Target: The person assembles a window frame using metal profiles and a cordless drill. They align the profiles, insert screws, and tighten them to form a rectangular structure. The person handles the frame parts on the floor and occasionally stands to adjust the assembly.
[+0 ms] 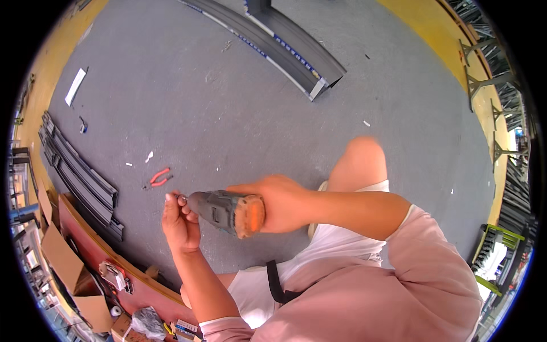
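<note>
A cordless drill (219,211), dark grey with an orange patch at its back end, lies level in front of my body. My right hand (279,199) is closed round it, and its grip is hidden under the drill body. At the drill's nose, my left hand (181,227) has its thumb and fingers pinched together. A small dark, shiny piece shows between those fingertips; whether it is a bit or a screw I cannot tell. Just beyond the left hand, a pair of red-handled pliers (160,177) lies on the floor.
Long dark metal profiles (296,54) with blue-white tape lie ahead; more dark profiles (80,171) lie left. A reddish board (108,251), open cardboard boxes (62,256) and clutter stand at lower left. Racks of profiles (515,194) line the right. White scraps (150,155) dot the grey floor (171,97).
</note>
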`<state>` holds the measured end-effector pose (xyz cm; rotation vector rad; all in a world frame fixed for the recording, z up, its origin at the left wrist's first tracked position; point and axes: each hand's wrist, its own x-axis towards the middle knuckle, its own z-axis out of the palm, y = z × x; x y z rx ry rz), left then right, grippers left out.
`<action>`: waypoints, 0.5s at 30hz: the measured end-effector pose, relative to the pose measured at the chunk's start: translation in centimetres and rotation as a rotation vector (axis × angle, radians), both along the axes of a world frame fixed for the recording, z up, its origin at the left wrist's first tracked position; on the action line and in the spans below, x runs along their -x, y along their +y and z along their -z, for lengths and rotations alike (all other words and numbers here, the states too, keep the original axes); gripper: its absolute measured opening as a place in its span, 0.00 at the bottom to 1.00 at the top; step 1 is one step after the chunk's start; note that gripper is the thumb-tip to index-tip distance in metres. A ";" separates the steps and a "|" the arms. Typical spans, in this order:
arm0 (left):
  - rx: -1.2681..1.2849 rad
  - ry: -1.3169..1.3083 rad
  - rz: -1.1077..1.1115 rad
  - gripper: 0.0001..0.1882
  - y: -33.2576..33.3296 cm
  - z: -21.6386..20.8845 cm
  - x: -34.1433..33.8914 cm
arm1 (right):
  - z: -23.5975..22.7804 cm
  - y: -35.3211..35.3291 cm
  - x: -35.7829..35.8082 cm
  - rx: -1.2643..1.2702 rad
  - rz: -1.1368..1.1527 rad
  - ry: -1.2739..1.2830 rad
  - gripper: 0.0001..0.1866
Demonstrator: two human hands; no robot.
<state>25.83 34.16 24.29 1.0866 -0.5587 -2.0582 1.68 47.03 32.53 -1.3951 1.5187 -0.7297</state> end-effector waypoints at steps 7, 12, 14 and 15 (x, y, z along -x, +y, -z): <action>-0.056 -0.056 0.187 0.14 1.4 -6.0 20.8 | -0.2 4.9 17.1 0.077 0.181 -0.234 0.36; -0.112 -0.042 0.332 0.12 1.9 -6.6 31.3 | -0.9 8.1 25.3 0.056 0.333 -0.217 0.37; -0.068 -0.184 0.426 0.12 1.8 -6.4 34.0 | -1.2 8.3 28.1 0.152 0.273 0.009 0.37; -0.103 -0.205 0.487 0.11 1.4 -6.4 35.3 | -0.7 8.6 29.2 0.216 0.258 0.088 0.37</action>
